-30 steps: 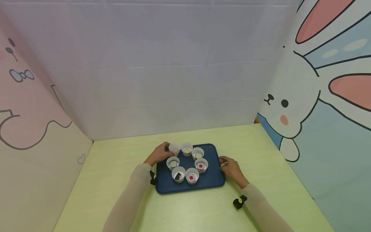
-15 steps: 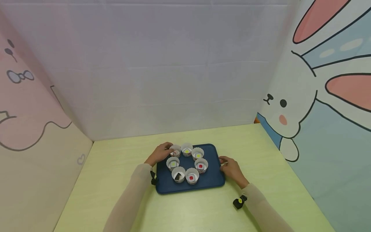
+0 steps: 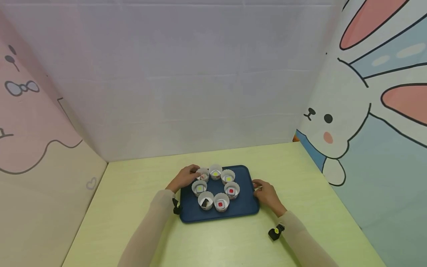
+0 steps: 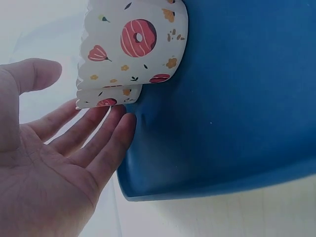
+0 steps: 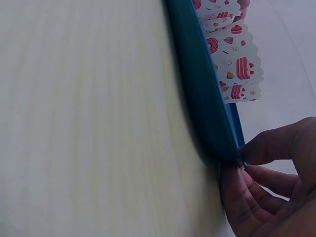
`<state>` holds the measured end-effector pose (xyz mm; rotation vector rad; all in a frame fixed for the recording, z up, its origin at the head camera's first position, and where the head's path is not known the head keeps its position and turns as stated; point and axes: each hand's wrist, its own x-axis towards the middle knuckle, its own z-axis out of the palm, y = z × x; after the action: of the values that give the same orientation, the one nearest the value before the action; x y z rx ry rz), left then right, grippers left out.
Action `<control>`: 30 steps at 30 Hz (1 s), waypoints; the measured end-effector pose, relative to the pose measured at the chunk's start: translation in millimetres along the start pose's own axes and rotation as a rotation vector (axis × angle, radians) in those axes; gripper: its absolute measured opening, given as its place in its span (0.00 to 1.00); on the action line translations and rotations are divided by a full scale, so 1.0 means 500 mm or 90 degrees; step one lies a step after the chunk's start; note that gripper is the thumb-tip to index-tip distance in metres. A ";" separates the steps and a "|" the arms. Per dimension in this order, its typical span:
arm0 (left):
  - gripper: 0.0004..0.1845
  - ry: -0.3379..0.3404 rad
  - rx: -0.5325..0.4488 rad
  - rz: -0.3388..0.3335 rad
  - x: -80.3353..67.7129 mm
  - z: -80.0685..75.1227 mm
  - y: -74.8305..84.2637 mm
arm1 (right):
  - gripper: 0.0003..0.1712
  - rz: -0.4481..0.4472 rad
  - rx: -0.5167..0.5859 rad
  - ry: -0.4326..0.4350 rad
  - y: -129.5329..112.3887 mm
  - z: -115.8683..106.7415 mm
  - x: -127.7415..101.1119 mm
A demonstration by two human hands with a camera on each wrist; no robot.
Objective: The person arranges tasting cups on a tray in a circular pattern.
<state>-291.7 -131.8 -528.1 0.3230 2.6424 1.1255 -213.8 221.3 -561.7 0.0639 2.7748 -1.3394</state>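
A pale yellow-green wooden tabletop [image 3: 133, 207] fills the lower part of the head view, walled in by a plain white backdrop [image 3: 200, 81], a pink cartoon panel on the left [image 3: 36, 122] and a blue panel with a white cartoon rabbit on the right [image 3: 360, 111].

Near the middle of the tabletop lies a dark blue rectangular plastic tray with rounded corners [image 3: 245, 207]. On it seven white paper cupcake cups [image 3: 220, 202] printed with doughnuts and cakes stand in a ring, close together. Small cubes sit inside them: yellow-green ones in three cups, red ones in two, a dark one in the near left cup; what sits in the far left cup [image 3: 203, 175] is too small to tell.

The person's left hand [image 3: 184, 178] is at the tray's far left corner. In the left wrist view its palm faces up with the fingers [image 4: 101, 133] straight and slightly spread, their tips touching the lower edge of the far left cup [image 4: 106, 96] and the tray's rim [image 4: 148, 173]; the thumb stands apart and holds nothing.

The person's right hand [image 3: 268, 196] is at the tray's right edge. In the right wrist view its fingers [image 5: 247, 202] curl under the rim while the thumb presses on top, pinching the tray's edge [image 5: 207, 118].

A small black band with a yellow dot [image 3: 275, 231] sits at the right wrist, and a black one at the left [image 3: 175, 206].
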 end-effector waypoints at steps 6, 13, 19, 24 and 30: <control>0.25 -0.003 -0.004 -0.004 -0.012 -0.002 0.002 | 0.31 0.003 0.008 -0.004 -0.001 0.003 0.001; 0.25 0.002 -0.008 0.006 -0.018 -0.006 0.000 | 0.31 -0.005 0.009 -0.002 -0.003 0.005 0.006; 0.23 0.032 -0.020 0.023 -0.023 -0.012 0.002 | 0.31 -0.009 0.011 -0.011 -0.002 0.002 0.009; 0.21 0.041 -0.045 0.033 -0.030 -0.020 0.013 | 0.28 -0.003 -0.004 -0.017 0.001 -0.005 0.002; 0.24 0.095 -0.039 0.050 -0.045 -0.030 0.036 | 0.26 -0.020 -0.005 0.013 -0.008 -0.020 0.000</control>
<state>-273.4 -136.3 -501.8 0.3457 2.7376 1.2991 -214.5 226.7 -552.3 0.0341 2.8093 -1.3420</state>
